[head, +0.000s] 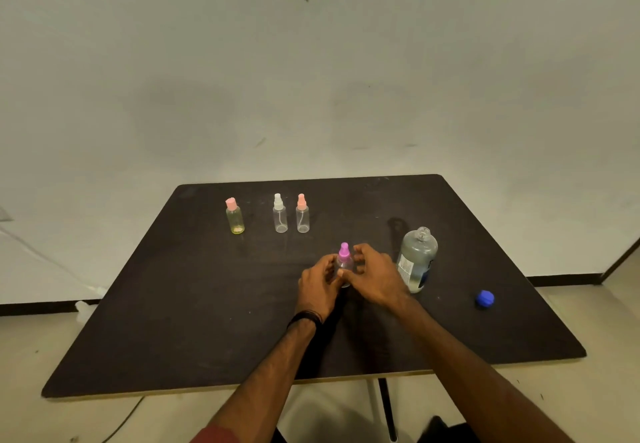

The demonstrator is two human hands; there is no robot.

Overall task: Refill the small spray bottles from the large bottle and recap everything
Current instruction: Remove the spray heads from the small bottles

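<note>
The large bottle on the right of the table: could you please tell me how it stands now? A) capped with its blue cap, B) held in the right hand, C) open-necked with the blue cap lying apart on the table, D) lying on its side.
C: the large bottle stands upright with a bare neck, and the blue cap lies apart on the table.

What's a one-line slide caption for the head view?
Both hands, left hand and right hand, around purple-capped clear small spray bottle beside uncapped large clear bottle, blue cap apart.
</note>
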